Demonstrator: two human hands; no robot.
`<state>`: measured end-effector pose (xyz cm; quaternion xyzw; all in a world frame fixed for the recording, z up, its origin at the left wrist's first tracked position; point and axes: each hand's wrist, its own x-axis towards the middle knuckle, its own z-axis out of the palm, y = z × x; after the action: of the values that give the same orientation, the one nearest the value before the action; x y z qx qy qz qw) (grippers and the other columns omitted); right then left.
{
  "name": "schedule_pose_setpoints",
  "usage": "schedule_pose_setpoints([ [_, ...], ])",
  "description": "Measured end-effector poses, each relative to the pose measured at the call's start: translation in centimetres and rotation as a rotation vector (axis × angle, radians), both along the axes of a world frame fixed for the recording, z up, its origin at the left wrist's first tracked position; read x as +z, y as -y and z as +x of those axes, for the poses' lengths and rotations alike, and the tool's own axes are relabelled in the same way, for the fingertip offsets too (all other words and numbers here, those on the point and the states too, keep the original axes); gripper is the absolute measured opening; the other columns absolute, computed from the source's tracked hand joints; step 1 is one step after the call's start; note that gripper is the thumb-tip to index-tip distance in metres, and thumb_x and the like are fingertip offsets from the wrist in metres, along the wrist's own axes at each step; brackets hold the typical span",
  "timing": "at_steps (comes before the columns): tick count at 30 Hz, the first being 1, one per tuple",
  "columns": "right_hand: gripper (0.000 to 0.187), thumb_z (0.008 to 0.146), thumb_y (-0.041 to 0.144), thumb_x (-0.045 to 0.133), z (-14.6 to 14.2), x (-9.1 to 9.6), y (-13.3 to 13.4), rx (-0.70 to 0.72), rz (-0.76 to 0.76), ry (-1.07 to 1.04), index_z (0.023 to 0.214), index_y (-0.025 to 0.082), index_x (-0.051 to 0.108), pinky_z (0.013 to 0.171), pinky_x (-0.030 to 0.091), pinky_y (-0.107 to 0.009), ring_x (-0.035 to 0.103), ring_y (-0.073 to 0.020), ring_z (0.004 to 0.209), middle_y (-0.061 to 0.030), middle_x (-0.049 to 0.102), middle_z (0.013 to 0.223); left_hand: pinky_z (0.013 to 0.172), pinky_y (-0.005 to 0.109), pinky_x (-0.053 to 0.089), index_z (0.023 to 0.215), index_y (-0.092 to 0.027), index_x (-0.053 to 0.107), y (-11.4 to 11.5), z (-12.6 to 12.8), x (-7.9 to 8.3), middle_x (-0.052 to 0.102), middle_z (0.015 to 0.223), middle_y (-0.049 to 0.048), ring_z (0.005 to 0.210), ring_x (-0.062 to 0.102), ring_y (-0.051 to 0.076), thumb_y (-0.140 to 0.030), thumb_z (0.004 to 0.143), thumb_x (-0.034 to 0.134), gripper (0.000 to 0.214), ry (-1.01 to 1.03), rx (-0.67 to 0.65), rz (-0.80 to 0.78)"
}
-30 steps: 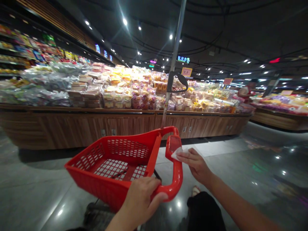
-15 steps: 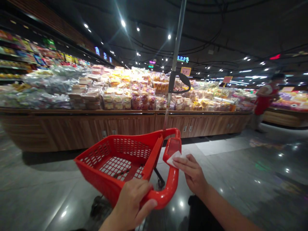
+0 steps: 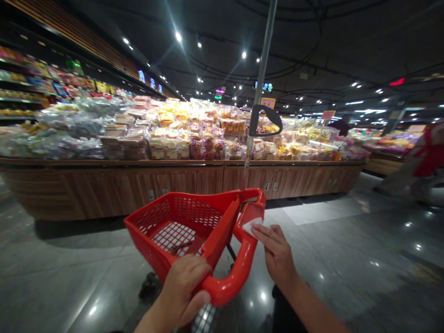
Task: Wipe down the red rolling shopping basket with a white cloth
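A red plastic shopping cart [image 3: 183, 210] with perforated sides stands in front of me, tilted slightly across the view. My left hand [image 3: 183, 289] is wrapped round the near end of its curved handlebar [image 3: 225, 291]. On the far side of the handle, my right hand [image 3: 275, 247] pinches a white wipe [image 3: 252, 225] and presses it against the flat panel [image 3: 251, 212] set into the handle. A metal pole [image 3: 265, 55] with a dark grey loop-shaped holder [image 3: 266, 121] rises from the cart's far side. The basket's visible floor is an open grid.
Beyond the cart runs a long wood-panelled display counter [image 3: 114, 185] heaped with packaged food [image 3: 204, 134]. Stocked shelves [image 3: 24, 88] line the left. At the right edge a person in red [image 3: 430, 152] is blurred, and another person [image 3: 342, 125] is behind the counter. The grey tiled floor [image 3: 333, 259] is shiny.
The cart has turned and shifted slightly rightward, its pole too. My right hand keeps the wipe on the handle panel. The person in red has moved to the right edge.
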<state>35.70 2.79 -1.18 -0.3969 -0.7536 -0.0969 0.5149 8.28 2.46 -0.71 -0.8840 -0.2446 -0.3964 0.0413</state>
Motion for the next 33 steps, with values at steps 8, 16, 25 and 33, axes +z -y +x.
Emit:
schedule_pose_setpoints([
  [8,0.054,0.081,-0.001,0.037,1.4,0.1,-1.9,-0.128,-0.034,-0.057,0.121,0.028,0.059,0.086,0.044,-0.042,0.053,-0.0212,0.100,-0.0027,0.064,0.117,0.070,0.032,0.049,0.087,-0.019,0.061,-0.6,-1.6,-0.1,0.066,0.080,0.0070,0.075,0.061,0.018,-0.058,0.089,0.015,0.060,0.008,-0.021,-0.063],
  [16,0.056,0.077,-0.003,0.037,0.2,-0.2,-1.7,-0.206,-0.048,-0.038,0.120,0.026,0.061,0.086,0.046,-0.041,0.051,-0.0212,0.094,-0.0007,0.064,0.118,0.070,0.027,0.052,0.102,-0.022,0.060,3.2,1.8,3.4,0.071,0.092,0.0043,0.080,0.066,0.017,-0.042,0.089,0.041,0.031,-0.051,0.332,-0.086],
  [25,0.061,0.073,-0.006,0.038,-1.5,2.7,1.0,0.021,-0.097,0.164,0.121,0.026,0.060,0.089,0.046,-0.043,0.050,-0.0223,0.100,-0.0002,0.065,0.117,0.065,0.033,0.058,0.109,-0.014,0.062,4.8,6.0,2.3,0.071,0.102,0.0098,0.078,0.070,0.023,-0.026,0.080,0.053,0.032,-0.235,0.433,0.005],
  [33,0.046,0.080,0.000,0.043,-1.7,6.0,-1.5,0.044,-0.192,0.311,0.112,0.024,0.066,0.083,0.048,-0.038,0.054,-0.0210,0.092,-0.0022,0.068,0.110,0.062,0.029,0.059,0.105,-0.018,0.063,4.4,4.2,2.4,0.073,0.096,0.0056,0.074,0.071,0.021,-0.030,0.080,0.052,0.030,-0.139,0.413,0.083],
])
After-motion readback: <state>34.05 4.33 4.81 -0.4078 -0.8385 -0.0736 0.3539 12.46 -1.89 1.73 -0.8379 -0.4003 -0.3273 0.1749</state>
